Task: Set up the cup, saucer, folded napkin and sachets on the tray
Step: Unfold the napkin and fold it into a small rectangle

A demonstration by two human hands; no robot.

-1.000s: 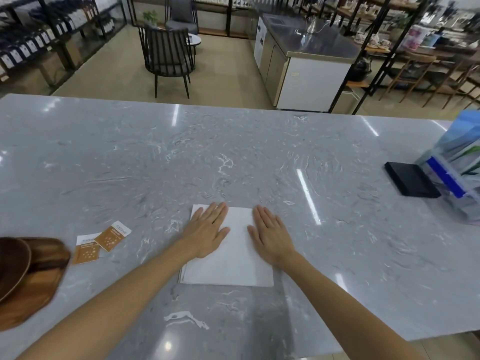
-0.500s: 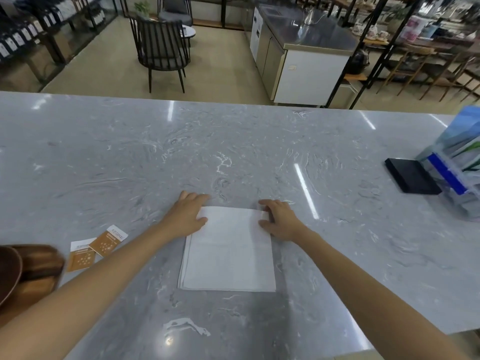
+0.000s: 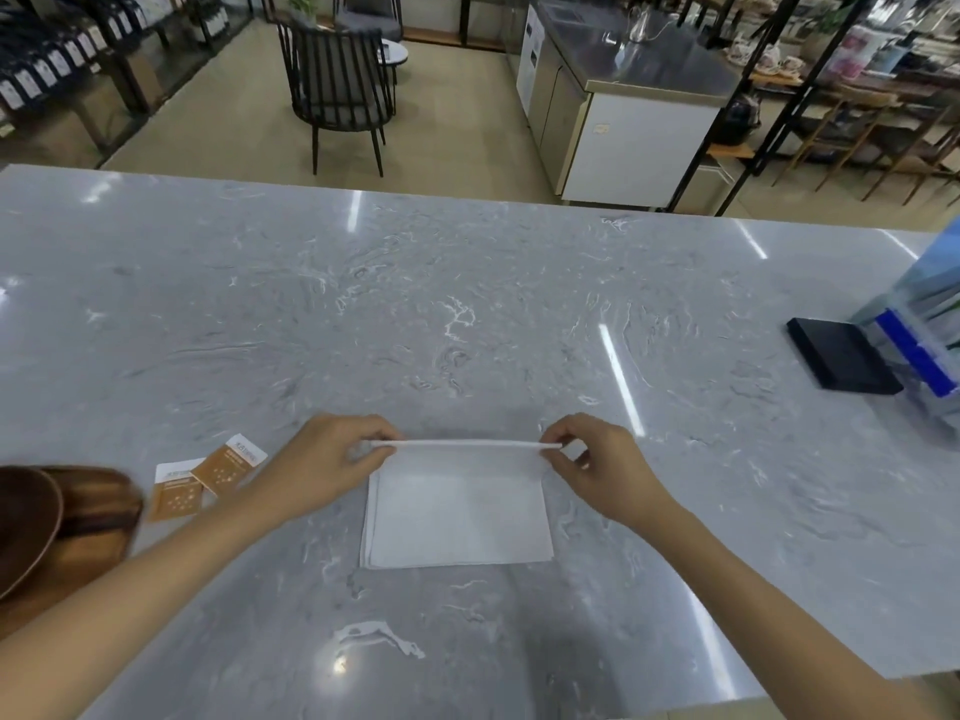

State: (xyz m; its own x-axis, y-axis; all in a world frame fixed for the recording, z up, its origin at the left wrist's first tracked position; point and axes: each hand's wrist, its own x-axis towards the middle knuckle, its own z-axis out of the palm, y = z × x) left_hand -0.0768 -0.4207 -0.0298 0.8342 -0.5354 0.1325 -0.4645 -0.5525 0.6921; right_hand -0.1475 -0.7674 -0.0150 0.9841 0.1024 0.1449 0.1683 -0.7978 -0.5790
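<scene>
A white napkin (image 3: 460,517) lies flat on the grey marble counter in front of me. My left hand (image 3: 324,462) pinches its far left corner and my right hand (image 3: 597,459) pinches its far right corner, with the far edge lifted off the counter and curling toward me. Two orange and white sachets (image 3: 205,480) lie to the left of the napkin. At the left edge sits a wooden tray (image 3: 88,543) with a dark brown saucer (image 3: 23,522) on it, both partly out of view. No cup is in view.
A flat black object (image 3: 841,361) and a clear holder of blue and green leaflets (image 3: 930,340) stand at the right end of the counter (image 3: 467,304). Beyond the far edge are a black chair and a steel cabinet.
My hands slid from flat on the napkin to its far corners, gripped them, and have lifted the far edge toward me.
</scene>
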